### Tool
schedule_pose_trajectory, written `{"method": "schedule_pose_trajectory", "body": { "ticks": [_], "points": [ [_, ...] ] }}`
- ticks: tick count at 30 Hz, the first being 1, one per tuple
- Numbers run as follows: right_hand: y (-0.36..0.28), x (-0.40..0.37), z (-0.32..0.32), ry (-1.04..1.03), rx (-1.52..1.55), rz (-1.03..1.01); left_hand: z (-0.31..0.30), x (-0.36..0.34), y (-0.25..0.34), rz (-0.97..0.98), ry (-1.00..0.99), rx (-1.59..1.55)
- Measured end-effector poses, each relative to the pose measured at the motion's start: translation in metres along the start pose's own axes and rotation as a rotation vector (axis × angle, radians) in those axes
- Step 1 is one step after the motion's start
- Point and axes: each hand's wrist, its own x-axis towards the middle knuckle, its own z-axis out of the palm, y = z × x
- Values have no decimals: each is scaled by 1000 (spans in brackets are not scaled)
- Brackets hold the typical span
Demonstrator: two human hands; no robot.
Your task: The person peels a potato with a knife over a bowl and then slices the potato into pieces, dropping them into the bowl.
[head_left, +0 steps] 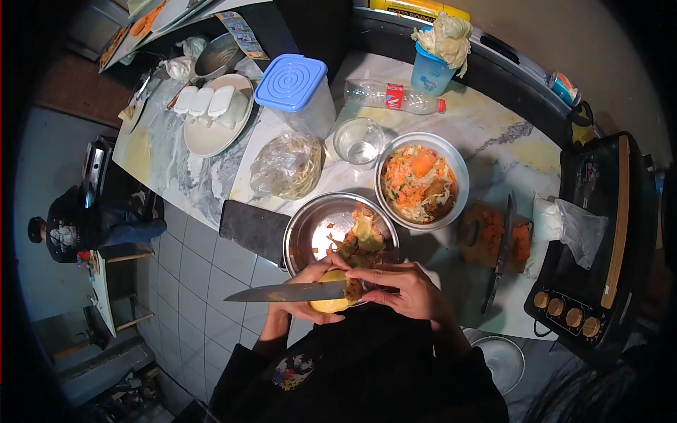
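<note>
My left hand (295,309) is wrapped round a mostly peeled yellow potato (328,304), with brown skin showing at its right end. In my right hand (398,287) is a large kitchen knife (271,292). Its blade lies across the potato and points left, its handle hidden in my fingers. Just beyond my hands is a steel bowl (300,222) with peelings (367,236) and orange scraps in it. Behind that on the right, a second metal bowl (462,180) holds shredded vegetables, an orange piece and a brown lump.
On the right, a second knife (505,236) lies over a cutting board (474,243) with chopped orange pieces, beside a toaster oven (575,282). A glass (358,141), a bottle (370,94), a bagged food (289,166) and a blue-lidded container (310,109) stand behind. A person (77,225) is at far left.
</note>
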Motion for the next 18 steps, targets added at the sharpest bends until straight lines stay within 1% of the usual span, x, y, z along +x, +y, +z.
{"method": "schedule_pose_trajectory", "body": {
  "ticks": [1,2,4,5,6,9,10,12,13,14,15,16,17,18],
  "points": [
    [2,0,0,4,51,-20,1,-1,-1,-50,8,-114],
    [3,0,0,6,52,-19,1,-1,-2,-52,7,-115],
    [4,0,-2,-33,176,108,-1,-1,-4,-87,-16,-141],
    [5,2,-1,-8,169,30,-4,0,-3,6,-21,16],
    [9,0,0,-5,167,29,-4,1,-2,7,-24,17],
    [21,-7,3,0,239,42,-1,2,6,-69,22,-134],
    [23,-7,3,12,239,23,-3,3,7,-67,22,-130],
    [19,-7,2,28,238,1,-8,6,7,46,-49,144],
    [13,-7,-3,-11,353,162,-5,4,8,7,6,86],
    [9,-7,-6,-51,467,324,-3,6,12,10,3,91],
    [10,-9,-7,-51,465,318,1,8,19,-24,51,46],
    [14,-12,-7,-29,575,391,3,8,24,-59,101,0],
    [19,-15,-8,-8,685,462,3,5,25,-59,101,6],
    [16,-9,-14,23,710,360,3,2,26,-63,140,49]
  ]
}}
